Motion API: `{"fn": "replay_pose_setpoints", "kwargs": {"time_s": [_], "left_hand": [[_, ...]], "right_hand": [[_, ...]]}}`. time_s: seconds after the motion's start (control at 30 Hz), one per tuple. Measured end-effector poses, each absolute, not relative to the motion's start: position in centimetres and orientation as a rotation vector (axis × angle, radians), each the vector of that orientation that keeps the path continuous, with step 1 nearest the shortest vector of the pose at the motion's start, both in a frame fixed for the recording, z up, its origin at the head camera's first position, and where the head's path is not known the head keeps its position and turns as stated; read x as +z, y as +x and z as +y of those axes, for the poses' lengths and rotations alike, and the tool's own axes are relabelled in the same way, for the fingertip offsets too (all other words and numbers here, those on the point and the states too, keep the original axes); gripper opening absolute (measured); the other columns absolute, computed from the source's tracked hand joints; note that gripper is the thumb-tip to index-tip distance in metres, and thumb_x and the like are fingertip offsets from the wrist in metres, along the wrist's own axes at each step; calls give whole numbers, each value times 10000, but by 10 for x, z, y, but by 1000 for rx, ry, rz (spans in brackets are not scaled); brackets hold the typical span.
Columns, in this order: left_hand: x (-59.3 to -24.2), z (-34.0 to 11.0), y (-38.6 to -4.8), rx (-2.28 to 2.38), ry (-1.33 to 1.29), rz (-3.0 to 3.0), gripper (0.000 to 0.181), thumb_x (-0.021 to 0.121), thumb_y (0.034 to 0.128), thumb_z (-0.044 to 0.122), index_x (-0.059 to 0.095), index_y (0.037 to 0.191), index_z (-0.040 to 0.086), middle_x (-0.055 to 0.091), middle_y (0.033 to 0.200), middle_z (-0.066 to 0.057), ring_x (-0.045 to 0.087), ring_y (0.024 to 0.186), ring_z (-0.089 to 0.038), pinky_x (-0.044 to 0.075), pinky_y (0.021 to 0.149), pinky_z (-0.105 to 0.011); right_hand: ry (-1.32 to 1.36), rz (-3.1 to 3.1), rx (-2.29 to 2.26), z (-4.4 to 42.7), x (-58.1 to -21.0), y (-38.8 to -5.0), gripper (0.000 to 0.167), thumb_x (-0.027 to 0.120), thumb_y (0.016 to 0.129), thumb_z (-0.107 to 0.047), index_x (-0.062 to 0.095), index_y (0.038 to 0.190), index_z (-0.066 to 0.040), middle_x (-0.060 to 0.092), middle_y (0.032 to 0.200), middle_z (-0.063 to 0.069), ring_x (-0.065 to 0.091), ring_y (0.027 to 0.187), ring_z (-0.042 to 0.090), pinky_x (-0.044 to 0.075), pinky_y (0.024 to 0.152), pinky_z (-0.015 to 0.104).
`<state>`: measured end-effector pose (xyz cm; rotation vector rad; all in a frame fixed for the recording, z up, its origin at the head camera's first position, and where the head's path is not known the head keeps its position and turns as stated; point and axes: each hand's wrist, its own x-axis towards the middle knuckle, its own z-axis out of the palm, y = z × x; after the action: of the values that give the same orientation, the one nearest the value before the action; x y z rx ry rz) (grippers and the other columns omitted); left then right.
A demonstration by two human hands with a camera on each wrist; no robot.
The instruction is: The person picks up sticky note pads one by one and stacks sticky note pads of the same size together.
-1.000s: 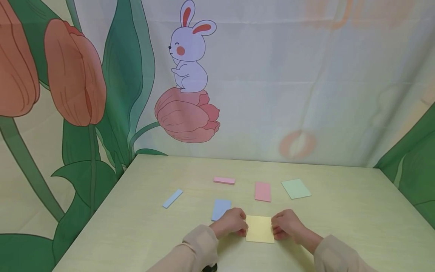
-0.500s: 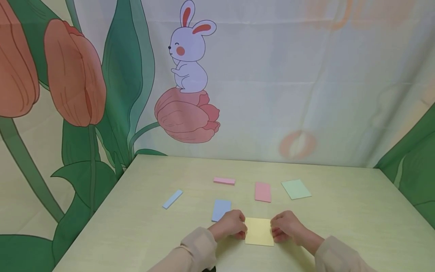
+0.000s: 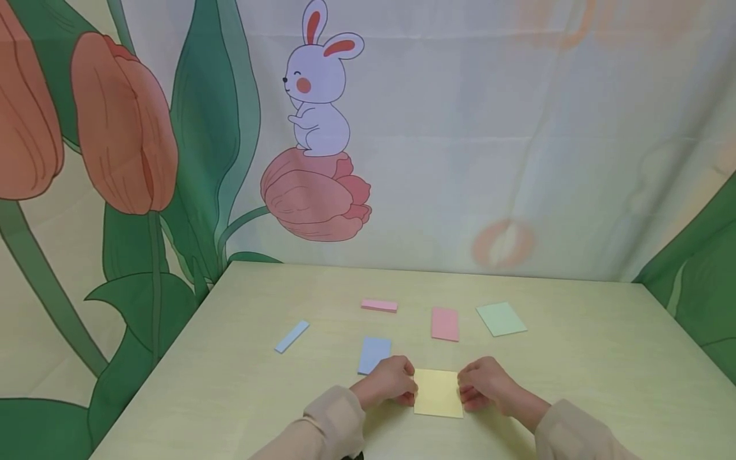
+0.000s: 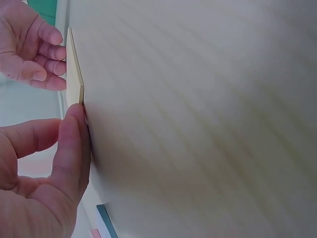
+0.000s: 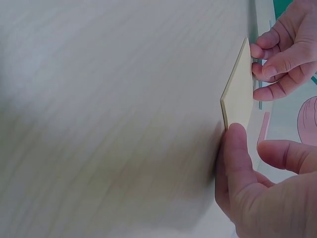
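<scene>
A thin, pale yellow square tile [image 3: 438, 393] lies flat on the table between my two hands. My left hand [image 3: 392, 380] touches its left edge with the fingertips; in the left wrist view the thumb [image 4: 42, 133] stands off the tile [image 4: 74, 69]. At the opposite edge is my right hand [image 3: 487, 383], its fingertips against the tile [image 5: 240, 87] and its thumb [image 5: 280, 152] apart from it in the right wrist view. A blue rectangle [image 3: 374, 352] lies just beyond my left hand, partly covered by it.
Farther back on the pale wooden table [image 3: 230, 383] lie a narrow light blue strip [image 3: 292, 337], a narrow pink strip [image 3: 379, 306], a pink rectangle [image 3: 445, 324] and a light green square [image 3: 501, 319]. A printed cloth [image 3: 437, 128] with a rabbit and tulips hangs behind.
The yellow tile has slid slightly toward me, with both hands at its side edges. The other pieces lie where they were.
</scene>
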<state>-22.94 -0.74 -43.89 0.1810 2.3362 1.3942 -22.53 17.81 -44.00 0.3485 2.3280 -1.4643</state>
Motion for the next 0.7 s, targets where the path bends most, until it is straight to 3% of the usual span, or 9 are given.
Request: {"fn": "replay_pose_setpoints", "kwargs": {"time_s": [0.7], "left_hand": [[-439, -8, -234, 1343, 173, 2314, 136, 567, 778, -23, 477, 879, -16, 610, 601, -138, 534, 466, -116, 499, 510, -250]], "right_hand": [[299, 2297, -1464, 184, -442, -230, 227, 497, 810, -33, 566, 984, 95, 568, 677, 75, 538, 519, 125, 497, 499, 257]]}}
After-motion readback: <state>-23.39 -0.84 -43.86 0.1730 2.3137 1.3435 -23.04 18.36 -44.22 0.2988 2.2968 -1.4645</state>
